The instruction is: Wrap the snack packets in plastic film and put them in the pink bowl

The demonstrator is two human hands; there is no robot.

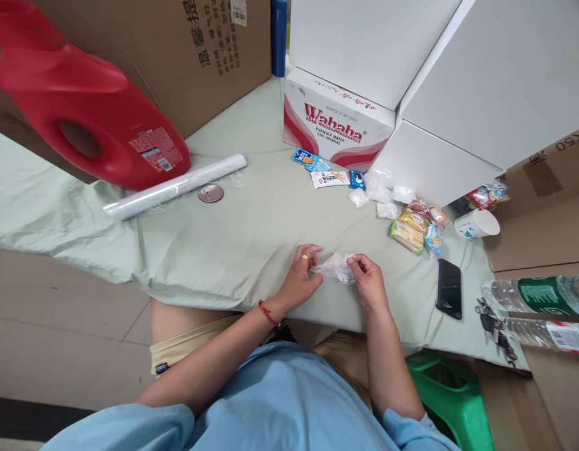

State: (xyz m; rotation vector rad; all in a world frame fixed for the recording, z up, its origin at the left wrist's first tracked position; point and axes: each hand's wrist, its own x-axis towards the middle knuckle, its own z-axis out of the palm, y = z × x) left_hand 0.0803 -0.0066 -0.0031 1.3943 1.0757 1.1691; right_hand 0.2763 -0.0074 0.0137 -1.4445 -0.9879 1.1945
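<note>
A crumpled clear plastic bag [337, 268] lies low over the near part of the cloth-covered table. My right hand [368, 279] pinches its right end between thumb and fingertips. At the bag's left end is my left hand [302, 274], with a ring and a red string bracelet. Its fingers are curved, with thumb and forefinger apart; whether they touch the plastic I cannot tell. Beyond the hands, several small bundles of white, clear plastic [387, 210] sit beside wrapped snacks [408, 235] and flat snack packets [330, 179].
On the left are a white plastic roll [176, 186], a round metal disc [211, 193] and a red jug [96, 106]. A Wahaha carton [336, 122] stands at the back. On the right are a phone [449, 289], paper cup [477, 223], keys [496, 329] and water bottles [538, 294].
</note>
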